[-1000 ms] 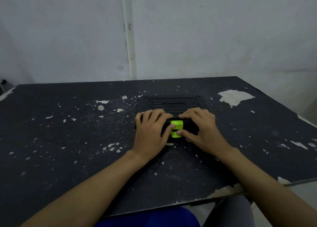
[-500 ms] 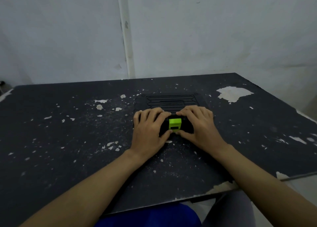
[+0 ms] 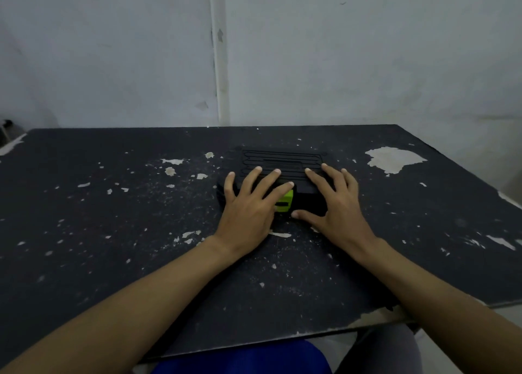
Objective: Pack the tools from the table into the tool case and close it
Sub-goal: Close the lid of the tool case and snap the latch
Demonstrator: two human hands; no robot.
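A black tool case [image 3: 282,161] lies shut and flat on the dark table [image 3: 113,218], its ribbed lid facing up. A bright green latch [image 3: 284,201] sits at the middle of its near edge. My left hand [image 3: 250,207] rests flat on the case's left front part, fingers spread, the index finger lying across the top of the latch. On the right front part lies my right hand [image 3: 337,204], fingers spread on the lid and thumb at the near edge beside the latch. No loose tools show on the table.
The table's black surface is chipped, with pale patches such as a large one [image 3: 394,159] at the far right. A white wall [image 3: 339,48] stands right behind the table. The table's near edge [image 3: 282,342] is just over my lap.
Both hands have opened from a curled grip around the green latch to lying flat with spread fingers on the lid. The latch is flatter against the case's front now.
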